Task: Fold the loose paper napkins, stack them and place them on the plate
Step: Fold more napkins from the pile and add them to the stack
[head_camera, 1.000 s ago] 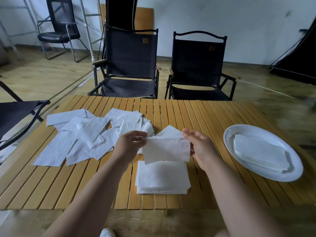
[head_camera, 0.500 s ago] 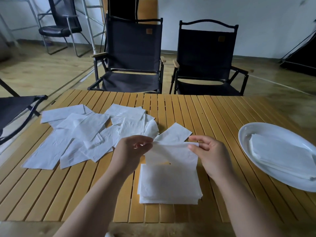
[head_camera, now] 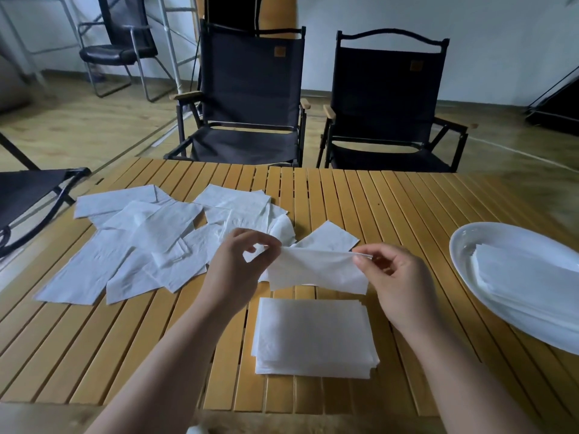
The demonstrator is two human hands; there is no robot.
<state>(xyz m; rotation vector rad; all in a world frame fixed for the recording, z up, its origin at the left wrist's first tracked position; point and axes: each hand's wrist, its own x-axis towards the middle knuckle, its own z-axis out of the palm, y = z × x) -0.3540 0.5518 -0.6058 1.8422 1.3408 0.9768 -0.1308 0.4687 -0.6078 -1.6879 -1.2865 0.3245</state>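
My left hand (head_camera: 238, 270) and my right hand (head_camera: 391, 280) each pinch a top corner of one white paper napkin (head_camera: 316, 270), which hangs folded in the air just above the table. Directly below it lies a neat stack of folded napkins (head_camera: 313, 336). A spread of loose unfolded napkins (head_camera: 141, 242) covers the table's left side, and one more loose napkin (head_camera: 327, 241) lies behind the held one. At the right edge stands a white plate (head_camera: 470, 242) holding a folded pile of napkins (head_camera: 526, 286).
The yellow slatted wooden table (head_camera: 391, 208) ends close to me. Two black folding chairs (head_camera: 250, 98) (head_camera: 388, 111) stand behind its far edge, part of another chair (head_camera: 28, 195) at the left, an office chair (head_camera: 122, 42) further back.
The napkin's fold has been brought further over, so the held napkin looks narrower and flatter. Both hands stayed above the stack, and the view has shifted slightly left and closer.
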